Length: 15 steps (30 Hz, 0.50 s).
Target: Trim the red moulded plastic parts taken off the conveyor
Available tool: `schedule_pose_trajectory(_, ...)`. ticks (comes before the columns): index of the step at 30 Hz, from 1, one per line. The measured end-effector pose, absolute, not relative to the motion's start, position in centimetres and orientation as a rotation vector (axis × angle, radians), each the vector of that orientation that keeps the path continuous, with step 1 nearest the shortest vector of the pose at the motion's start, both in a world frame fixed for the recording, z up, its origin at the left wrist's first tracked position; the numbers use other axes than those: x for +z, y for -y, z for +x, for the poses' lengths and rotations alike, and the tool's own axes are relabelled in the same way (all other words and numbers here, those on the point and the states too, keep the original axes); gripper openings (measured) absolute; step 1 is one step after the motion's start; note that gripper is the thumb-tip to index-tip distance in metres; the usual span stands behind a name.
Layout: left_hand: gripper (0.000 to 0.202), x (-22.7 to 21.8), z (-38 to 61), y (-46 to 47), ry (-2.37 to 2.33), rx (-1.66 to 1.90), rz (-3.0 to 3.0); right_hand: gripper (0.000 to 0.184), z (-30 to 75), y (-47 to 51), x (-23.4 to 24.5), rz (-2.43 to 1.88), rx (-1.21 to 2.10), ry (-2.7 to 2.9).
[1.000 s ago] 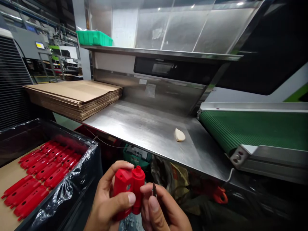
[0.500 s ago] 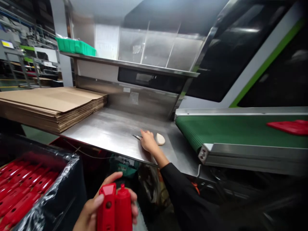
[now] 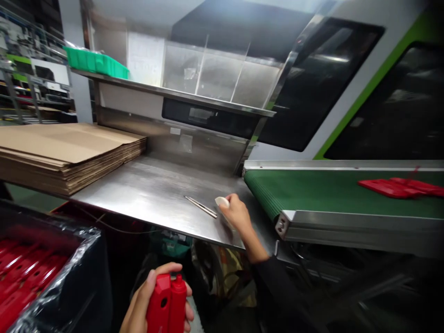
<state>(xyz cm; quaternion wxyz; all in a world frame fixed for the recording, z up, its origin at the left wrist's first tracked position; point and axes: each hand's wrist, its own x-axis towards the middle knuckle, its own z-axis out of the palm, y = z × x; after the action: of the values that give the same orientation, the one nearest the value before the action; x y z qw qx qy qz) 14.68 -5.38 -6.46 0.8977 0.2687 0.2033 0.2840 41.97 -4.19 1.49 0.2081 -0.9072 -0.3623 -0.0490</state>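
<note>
In the lower middle, my left hand (image 3: 140, 296) is wrapped round a red moulded plastic part (image 3: 166, 303) with two lobes side by side, one with a dark hole and one with a small nub on top. Its lower end is out of view. My right hand (image 3: 237, 213) pinches a small off-white rounded pad (image 3: 222, 201) at the right of the steel table (image 3: 138, 189). Just left of that hand lies a thin metal pen-like tool (image 3: 201, 206), apart from the fingers, its dark tip pointing away to the left.
Flat cardboard sheets (image 3: 69, 143) are stacked on the table's left. A lined box (image 3: 79, 273) of several red parts stands lower left. On the right, a green conveyor (image 3: 312, 192) carries red parts (image 3: 398, 187). A green bin (image 3: 95, 62) sits on the shelf above.
My right hand has let go of the pen-like tool, moved right and taken hold of the off-white pad. My left hand still holds the red part. More red parts show on the conveyor.
</note>
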Motion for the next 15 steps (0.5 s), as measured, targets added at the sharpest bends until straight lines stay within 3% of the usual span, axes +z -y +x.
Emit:
schedule_pose_trajectory(3,0.065,-6.2,14.2,5.2,-0.535,0.674,0.635,0.039,33.1,9.0,-0.2,-2.253,-0.178,1.192)
schedule_pose_trajectory(5,0.061,-6.2,13.8,5.5,-0.703,0.750,0.687,0.040,27.7,11.6,-1.6,-1.853,-0.263,1.443)
schedule_pose_trajectory(8,0.053,-6.0,13.2,6.6,-0.963,0.839,0.775,0.039,22.5,12.5,-2.2,-1.578,-0.427,1.520)
schedule_pose_trajectory(15,0.049,-4.6,12.2,8.2,-0.881,0.965,0.933,0.032,20.6,12.1,-0.4,-1.669,-0.622,1.416)
